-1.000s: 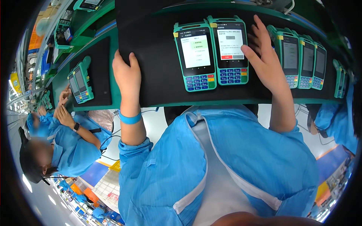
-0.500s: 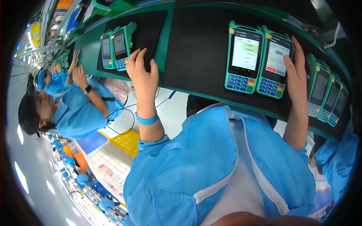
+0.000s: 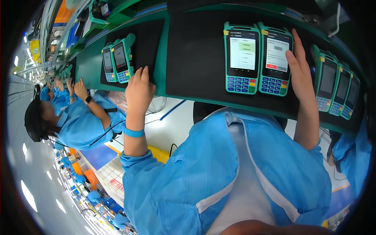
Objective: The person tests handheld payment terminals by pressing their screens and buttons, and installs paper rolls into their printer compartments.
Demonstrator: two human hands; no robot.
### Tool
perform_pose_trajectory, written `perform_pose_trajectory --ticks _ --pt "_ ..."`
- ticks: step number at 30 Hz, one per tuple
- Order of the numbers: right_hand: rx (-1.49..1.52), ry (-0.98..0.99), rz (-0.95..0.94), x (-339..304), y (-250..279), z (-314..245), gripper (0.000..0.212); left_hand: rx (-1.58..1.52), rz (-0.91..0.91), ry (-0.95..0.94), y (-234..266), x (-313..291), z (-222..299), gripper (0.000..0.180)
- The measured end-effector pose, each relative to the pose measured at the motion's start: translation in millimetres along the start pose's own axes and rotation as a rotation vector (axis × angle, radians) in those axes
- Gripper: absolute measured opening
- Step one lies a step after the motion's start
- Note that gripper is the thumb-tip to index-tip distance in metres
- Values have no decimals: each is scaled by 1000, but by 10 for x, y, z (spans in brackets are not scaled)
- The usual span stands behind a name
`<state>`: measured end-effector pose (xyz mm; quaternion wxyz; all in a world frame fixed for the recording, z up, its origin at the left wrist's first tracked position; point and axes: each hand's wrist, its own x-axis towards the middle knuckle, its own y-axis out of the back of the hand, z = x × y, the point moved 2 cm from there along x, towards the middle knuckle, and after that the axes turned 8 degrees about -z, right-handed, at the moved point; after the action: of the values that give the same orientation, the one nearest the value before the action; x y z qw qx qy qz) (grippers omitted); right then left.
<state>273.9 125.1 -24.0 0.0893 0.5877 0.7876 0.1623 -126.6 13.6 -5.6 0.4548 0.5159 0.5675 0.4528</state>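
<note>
Payment terminals (image 3: pixel 241 58) of teal plastic lie side by side, two of them, in the head view, on the right part of a black mat (image 3: pixel 197 55) laid over a green table (image 3: pixel 163 58), their keypads toward the near edge. Both screens are lit: the left one shows a white page with a pale green patch, while the right terminal (image 3: pixel 275 58) shows a white page with a grey block and a small red button near its bottom. The right hand (image 3: pixel 300 74) stands along the right side of that right terminal, fingers straight and close together, pointing to the far side, the thumb set apart with its tip over the screen's right border; whether it presses there, I cannot tell. The left hand (image 3: pixel 140 88) is well apart from this pair, at the near edge of the table to the left, back of the hand up, fingers loosely bent and close together; whether they touch the surface cannot be told. Just beyond its fingertips, on a second black mat (image 3: pixel 148 43), lie two more terminals (image 3: pixel 122 62). A blue band (image 3: pixel 134 132) circles the left wrist. To the right of the right hand, three further terminals (image 3: pixel 327 82) lie in a row with dim screens. Far to the left sits a co-worker (image 3: pixel 82 127) in blue, wearing a dark cap (image 3: pixel 33 117) and a wristwatch (image 3: pixel 89 99).
</note>
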Motion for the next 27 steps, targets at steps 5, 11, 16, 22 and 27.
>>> perform_pose_trajectory --ticks 5,11,16,22,27 --pt "28 8 -29 24 50 19 60 103 172 -19 -4 146 63 43" --pt "90 -3 -34 65 68 2 58 118 314 -73 -151 235 78 26" --pt "75 7 -24 95 58 45 58 -2 310 -57 43 318 399 20" --pt "31 15 13 85 78 132 55 -2 164 9 55 363 627 22" --pt "45 14 8 105 33 109 53 -65 114 6 -18 242 687 35"
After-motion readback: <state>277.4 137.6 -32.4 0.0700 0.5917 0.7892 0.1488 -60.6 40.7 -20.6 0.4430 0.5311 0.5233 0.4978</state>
